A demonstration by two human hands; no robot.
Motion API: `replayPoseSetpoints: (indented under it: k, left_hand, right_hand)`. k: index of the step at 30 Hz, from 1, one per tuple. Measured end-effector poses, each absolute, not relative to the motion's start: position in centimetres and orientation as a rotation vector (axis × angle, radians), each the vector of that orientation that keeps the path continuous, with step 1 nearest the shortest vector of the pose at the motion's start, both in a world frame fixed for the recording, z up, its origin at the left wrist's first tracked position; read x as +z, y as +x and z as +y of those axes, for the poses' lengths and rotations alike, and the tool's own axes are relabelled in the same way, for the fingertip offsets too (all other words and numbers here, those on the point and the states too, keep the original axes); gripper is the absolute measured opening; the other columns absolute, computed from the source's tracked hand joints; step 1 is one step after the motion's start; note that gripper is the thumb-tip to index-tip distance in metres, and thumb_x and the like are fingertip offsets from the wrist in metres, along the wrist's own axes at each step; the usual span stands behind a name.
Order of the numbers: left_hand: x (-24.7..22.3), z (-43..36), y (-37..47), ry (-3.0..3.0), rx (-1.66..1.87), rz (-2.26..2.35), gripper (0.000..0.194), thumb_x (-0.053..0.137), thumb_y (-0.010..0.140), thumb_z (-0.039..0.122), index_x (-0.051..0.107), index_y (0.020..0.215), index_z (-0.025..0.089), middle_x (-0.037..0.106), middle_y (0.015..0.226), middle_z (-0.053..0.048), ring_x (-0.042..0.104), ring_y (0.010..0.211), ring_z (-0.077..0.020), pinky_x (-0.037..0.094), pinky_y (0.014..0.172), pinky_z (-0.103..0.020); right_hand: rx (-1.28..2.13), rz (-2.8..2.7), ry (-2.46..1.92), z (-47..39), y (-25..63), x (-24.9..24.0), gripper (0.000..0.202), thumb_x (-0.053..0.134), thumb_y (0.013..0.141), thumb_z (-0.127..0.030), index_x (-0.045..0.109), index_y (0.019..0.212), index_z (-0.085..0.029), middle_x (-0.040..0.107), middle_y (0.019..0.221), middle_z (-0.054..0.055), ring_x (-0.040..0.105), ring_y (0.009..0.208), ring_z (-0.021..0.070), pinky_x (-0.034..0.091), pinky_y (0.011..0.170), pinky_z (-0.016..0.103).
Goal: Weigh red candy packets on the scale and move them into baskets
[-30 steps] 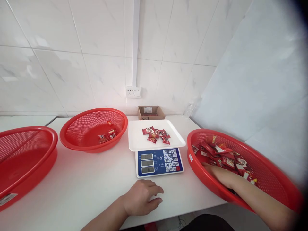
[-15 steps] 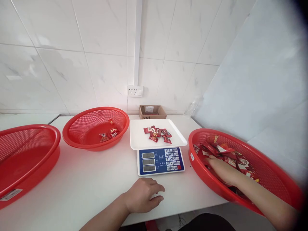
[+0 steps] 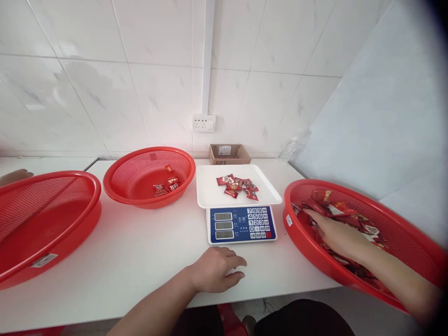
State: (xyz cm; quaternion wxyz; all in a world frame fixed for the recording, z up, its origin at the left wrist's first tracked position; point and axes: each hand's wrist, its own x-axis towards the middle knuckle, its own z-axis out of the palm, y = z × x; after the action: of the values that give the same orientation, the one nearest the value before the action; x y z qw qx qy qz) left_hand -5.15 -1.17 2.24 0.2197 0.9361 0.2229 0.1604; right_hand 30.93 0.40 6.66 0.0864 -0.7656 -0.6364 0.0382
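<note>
My left hand [image 3: 220, 270] rests on the white table in front of the scale, its fingers loosely apart and holding nothing. Into the right red basket [image 3: 294, 233] reaches my right hand [image 3: 331, 231], among red snack packets [image 3: 373, 229]. One of its digits points toward the basket's left wall; the other fingers are mostly hidden by the hand and packets, so their grip cannot be made out. Between the baskets stands a blue-and-white digital scale [image 3: 241, 226]. Several small red packets [image 3: 233, 186] lie in a loose cluster on its white tray [image 3: 206, 186].
A round red basket [image 3: 119, 186] left of the scale holds a few packets [image 3: 171, 182]. Another red basket [image 3: 94, 210] stands at the far left, with another person's hand [image 3: 16, 176] behind it. A cardboard box [image 3: 229, 161] sits by the wall under a socket [image 3: 204, 122].
The view has shifted, so most things appear further right and higher. My right hand has moved slightly within the basket. Another person's hand has appeared at the left edge. My left hand stays put.
</note>
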Motion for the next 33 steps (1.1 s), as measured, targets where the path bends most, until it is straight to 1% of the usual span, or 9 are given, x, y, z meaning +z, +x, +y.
replayPoseSetpoints:
  k: [4, 10, 12, 18, 23, 26, 30, 32, 33]
  left_hand:
    - [2.2, -1.0, -5.1, 2.585, 0.445, 0.619, 0.026, 0.049, 0.085, 0.028, 0.056, 0.109, 0.018, 0.065, 0.087, -0.004, 0.06, 0.077, -0.0178, 0.045, 0.067, -0.024]
    - [2.3, -0.9, -5.1, 2.582, 0.436, 0.629, 0.026, 0.048, 0.086, 0.028, 0.056, 0.109, 0.019, 0.065, 0.088, -0.004, 0.061, 0.078, -0.0179, 0.045, 0.068, -0.025]
    - [2.4, -0.9, -5.0, 2.581, 0.431, 0.634, 0.026, 0.048, 0.086, 0.028, 0.056, 0.109, 0.019, 0.065, 0.088, -0.004, 0.061, 0.078, -0.0181, 0.046, 0.068, -0.025]
    - [2.5, -0.9, -4.9, 2.59, 0.414, 0.62, 0.026, 0.048, 0.086, 0.027, 0.055, 0.109, 0.019, 0.065, 0.088, -0.004, 0.061, 0.078, -0.0183, 0.046, 0.069, -0.025]
    - [2.6, -0.9, -5.0, 2.58, 0.43, 0.637, 0.025, 0.047, 0.086, 0.027, 0.056, 0.108, 0.019, 0.065, 0.087, -0.004, 0.061, 0.078, -0.018, 0.046, 0.069, -0.025]
    - [2.6, -0.9, -5.0, 2.576, 0.449, 0.645, 0.024, 0.047, 0.086, 0.027, 0.057, 0.107, 0.02, 0.064, 0.086, -0.004, 0.061, 0.077, -0.0176, 0.046, 0.068, -0.025]
    - [2.5, -0.8, -5.0, 2.56, 0.457, 0.66, 0.024, 0.047, 0.085, 0.026, 0.057, 0.106, 0.02, 0.065, 0.085, -0.004, 0.061, 0.077, -0.0173, 0.046, 0.068, -0.024]
    - [2.5, -0.8, -5.1, 2.544, 0.463, 0.678, 0.024, 0.048, 0.085, 0.026, 0.057, 0.106, 0.019, 0.065, 0.086, -0.004, 0.061, 0.076, -0.0167, 0.046, 0.068, -0.024]
    - [2.6, -0.7, -5.1, 2.537, 0.467, 0.687, 0.024, 0.048, 0.084, 0.025, 0.057, 0.106, 0.019, 0.065, 0.086, -0.004, 0.061, 0.076, -0.0164, 0.046, 0.068, -0.023]
  right_hand:
    - [0.122, -1.998, -2.431, 0.4, 29.8, 7.9, 0.047, 0.036, 0.082, -0.033, 0.042, 0.128, -0.025, 0.066, 0.103, 0.013, 0.064, 0.079, 0.0333, 0.046, 0.063, 0.042]
    - [0.099, -1.96, -2.435, 0.3, 29.2, 8.8, 0.038, 0.04, 0.081, -0.043, 0.051, 0.112, -0.026, 0.065, 0.061, 0.005, 0.063, 0.059, 0.031, 0.041, 0.051, 0.036]
    - [0.085, -1.926, -2.443, 0.3, 28.8, 9.3, 0.035, 0.038, 0.081, -0.044, 0.053, 0.107, -0.026, 0.065, 0.06, 0.005, 0.062, 0.059, 0.0303, 0.041, 0.05, 0.035]
    - [0.013, -1.786, -2.239, 1.2, 25.8, 11.8, 0.036, 0.036, 0.082, -0.05, 0.05, 0.106, -0.026, 0.068, 0.09, 0.006, 0.063, 0.079, 0.0295, 0.045, 0.061, 0.036]
    - [0.195, -1.834, -2.0, 3.3, 21.7, 12.6, 0.037, 0.039, 0.084, -0.04, 0.046, 0.117, -0.024, 0.066, 0.102, 0.006, 0.061, 0.092, 0.0259, 0.047, 0.074, 0.037]
    - [0.442, -1.729, -1.858, 5.2, 19.4, 12.1, 0.04, 0.043, 0.083, -0.037, 0.045, 0.121, -0.024, 0.065, 0.102, 0.006, 0.063, 0.085, 0.0213, 0.051, 0.072, 0.035]
    - [0.904, -1.427, -1.58, 7.5, 17.0, 11.5, 0.056, 0.043, 0.084, -0.03, 0.025, 0.136, -0.021, 0.056, 0.119, 0.009, 0.065, 0.076, 0.0144, 0.055, 0.067, 0.028]
    - [0.921, -1.426, -1.572, 8.1, 16.4, 11.3, 0.059, 0.043, 0.084, -0.029, 0.021, 0.138, -0.021, 0.045, 0.132, 0.012, 0.065, 0.076, 0.0138, 0.055, 0.067, 0.029]
    - [0.851, -1.488, -1.612, 8.2, 16.3, 11.2, 0.057, 0.043, 0.084, -0.028, 0.024, 0.137, -0.022, 0.042, 0.134, 0.012, 0.064, 0.076, 0.0143, 0.054, 0.068, 0.03]
